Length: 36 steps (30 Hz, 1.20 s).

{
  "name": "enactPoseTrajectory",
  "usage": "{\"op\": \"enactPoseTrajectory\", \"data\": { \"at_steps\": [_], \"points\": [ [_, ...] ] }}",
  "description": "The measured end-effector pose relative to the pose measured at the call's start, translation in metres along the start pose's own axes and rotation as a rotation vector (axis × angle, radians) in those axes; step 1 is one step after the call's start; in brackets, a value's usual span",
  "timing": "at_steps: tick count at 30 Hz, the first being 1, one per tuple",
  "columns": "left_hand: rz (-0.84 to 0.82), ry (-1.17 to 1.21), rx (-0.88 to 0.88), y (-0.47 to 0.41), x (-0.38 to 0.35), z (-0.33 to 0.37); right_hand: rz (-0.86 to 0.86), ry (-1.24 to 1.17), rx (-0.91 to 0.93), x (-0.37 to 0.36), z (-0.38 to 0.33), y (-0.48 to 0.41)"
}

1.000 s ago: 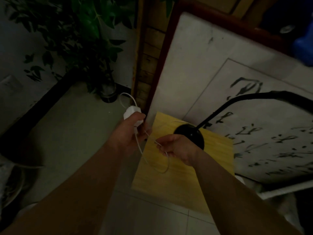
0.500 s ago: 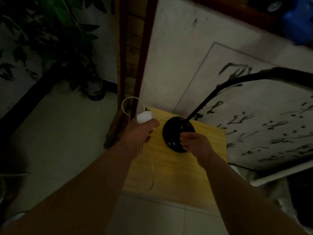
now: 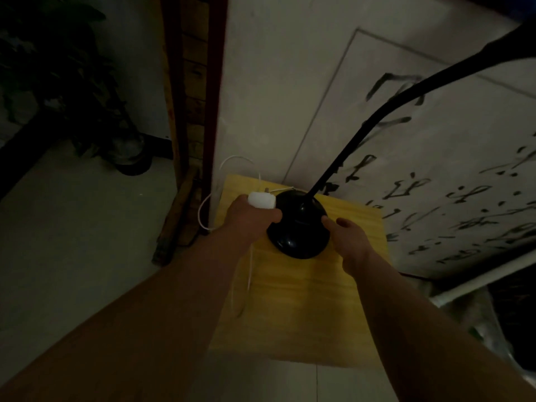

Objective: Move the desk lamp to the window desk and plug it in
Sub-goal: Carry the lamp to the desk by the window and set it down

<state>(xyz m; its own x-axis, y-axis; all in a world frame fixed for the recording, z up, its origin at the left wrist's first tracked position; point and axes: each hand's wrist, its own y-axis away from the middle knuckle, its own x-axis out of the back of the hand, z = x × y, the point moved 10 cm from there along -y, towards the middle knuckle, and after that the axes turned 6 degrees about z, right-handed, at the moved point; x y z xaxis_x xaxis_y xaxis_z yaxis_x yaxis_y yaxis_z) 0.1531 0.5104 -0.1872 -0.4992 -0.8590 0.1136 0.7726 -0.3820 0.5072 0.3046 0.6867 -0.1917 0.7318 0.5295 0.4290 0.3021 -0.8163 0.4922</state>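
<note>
A black desk lamp stands with its round base point(image 3: 298, 227) on a small yellow wooden table point(image 3: 304, 309). Its thin black neck point(image 3: 385, 108) curves up to the right and out of view. My left hand point(image 3: 249, 216) is closed around the white plug point(image 3: 261, 200), with its fingers touching the left edge of the base. The white cord point(image 3: 208, 198) loops behind that hand and hangs down over the table. My right hand point(image 3: 345, 239) rests against the right edge of the base, thumb and fingers on its rim.
A white panel with black calligraphy point(image 3: 435, 169) leans just behind the table. A red-brown wooden frame point(image 3: 208, 97) stands to the left. A dark potted plant point(image 3: 87, 97) stands on the tiled floor at far left. A white pipe point(image 3: 478, 280) lies at right.
Both hands have moved forward to the lamp base. My right hand has let go of the cord and now touches the base's right rim; my left hand brought the plug to the base's left side.
</note>
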Motion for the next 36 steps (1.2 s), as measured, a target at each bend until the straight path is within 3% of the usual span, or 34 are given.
{"op": "enactPoseTrajectory", "data": {
  "at_steps": [6, 24, 36],
  "points": [
    [-0.043, -0.098, -0.007, -0.016, -0.024, -0.011, -0.019, -0.003, -0.015, -0.013, 0.009, -0.021],
    [-0.116, 0.131, 0.149, -0.023, -0.037, -0.025, 0.019, -0.085, -0.053, -0.022, 0.023, -0.034],
    [-0.118, 0.145, 0.157, 0.005, -0.019, -0.02, -0.002, -0.185, -0.097, -0.028, 0.028, -0.012]
  ]
}}
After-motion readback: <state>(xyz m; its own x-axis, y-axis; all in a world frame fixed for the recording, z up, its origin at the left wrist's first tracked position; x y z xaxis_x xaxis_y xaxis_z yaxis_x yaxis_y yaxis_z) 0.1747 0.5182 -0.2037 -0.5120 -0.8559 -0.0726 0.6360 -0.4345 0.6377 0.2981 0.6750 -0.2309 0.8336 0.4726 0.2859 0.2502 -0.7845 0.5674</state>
